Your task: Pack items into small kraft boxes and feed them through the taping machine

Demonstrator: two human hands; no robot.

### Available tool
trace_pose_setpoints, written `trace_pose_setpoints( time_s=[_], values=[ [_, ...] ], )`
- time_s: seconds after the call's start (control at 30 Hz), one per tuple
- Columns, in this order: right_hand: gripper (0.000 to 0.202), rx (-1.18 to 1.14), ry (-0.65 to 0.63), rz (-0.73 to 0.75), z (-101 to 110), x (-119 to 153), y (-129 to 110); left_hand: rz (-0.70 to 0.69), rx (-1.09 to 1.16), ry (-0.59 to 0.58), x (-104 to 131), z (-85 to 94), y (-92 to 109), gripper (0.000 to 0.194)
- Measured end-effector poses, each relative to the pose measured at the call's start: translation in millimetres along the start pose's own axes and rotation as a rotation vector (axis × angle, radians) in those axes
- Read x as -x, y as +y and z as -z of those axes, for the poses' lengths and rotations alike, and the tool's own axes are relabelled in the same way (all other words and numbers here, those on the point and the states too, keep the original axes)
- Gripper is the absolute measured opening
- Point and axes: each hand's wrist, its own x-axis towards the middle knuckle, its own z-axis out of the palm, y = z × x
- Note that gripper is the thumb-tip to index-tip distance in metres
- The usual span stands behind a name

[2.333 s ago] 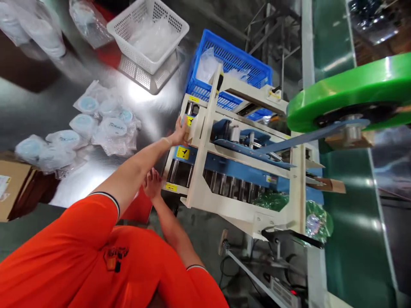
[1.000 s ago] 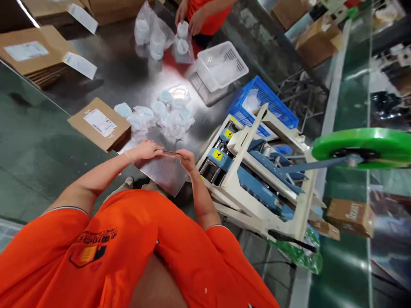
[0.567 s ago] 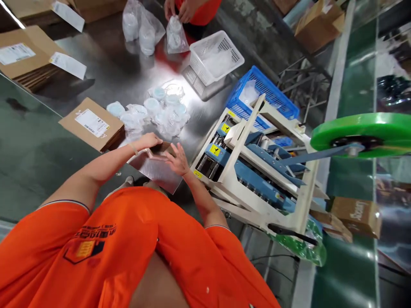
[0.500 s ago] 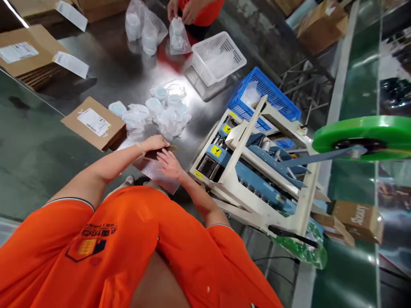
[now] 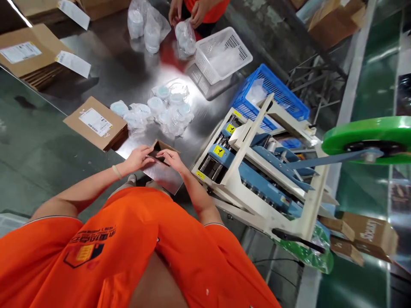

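Note:
Between my hands, at the metal table's near edge, is a small brown cardboard box (image 5: 162, 148) with its flaps raised and its dark inside showing. My left hand (image 5: 140, 157) grips its left side, thumb and fingers closed on the board. On the right side, my right hand (image 5: 172, 158) has its fingers bent over the box's edge. Just beyond lie several plastic-wrapped round tubs (image 5: 170, 109) with pale blue lids. A stack of flat cardboard boxes (image 5: 96, 124), the top one bearing a white label, lies to the left of them.
A box-sealing machine (image 5: 257, 167) with a green tape roll (image 5: 369, 139) stands to the right. Behind it are a blue crate (image 5: 269, 92) and a white basket (image 5: 224, 55). Across the table, a co-worker's hands (image 5: 188, 13) hold bagged tubs (image 5: 185, 37). More labelled cardboard (image 5: 32, 51) lies far left.
The cardboard between my hands has gone from nearly flat to an opened box with raised flaps. My left hand has moved to its left side. The co-worker's bag has shifted slightly right.

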Motion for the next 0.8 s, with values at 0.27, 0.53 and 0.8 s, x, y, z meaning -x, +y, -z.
trace_pose_setpoints(
  time_s=[0.27, 0.53, 0.8],
  values=[
    [0.042, 0.681, 0.062, 0.112, 14.5, -14.9, -23.2, 0.033, -0.194, -0.238, -51.5, -23.2, 2.0, 0.014],
    [0.106, 0.998, 0.052, -0.146, -16.8, 1.4, -20.2, 0.652, 0.180, 0.267, -50.8, -46.8, -11.0, 0.081],
    [0.072, 0.053, 0.488, -0.210, -26.4, -17.9, 2.1, 0.573, 0.430, 0.362, -14.3, -35.6, -21.6, 0.118]
  ],
)
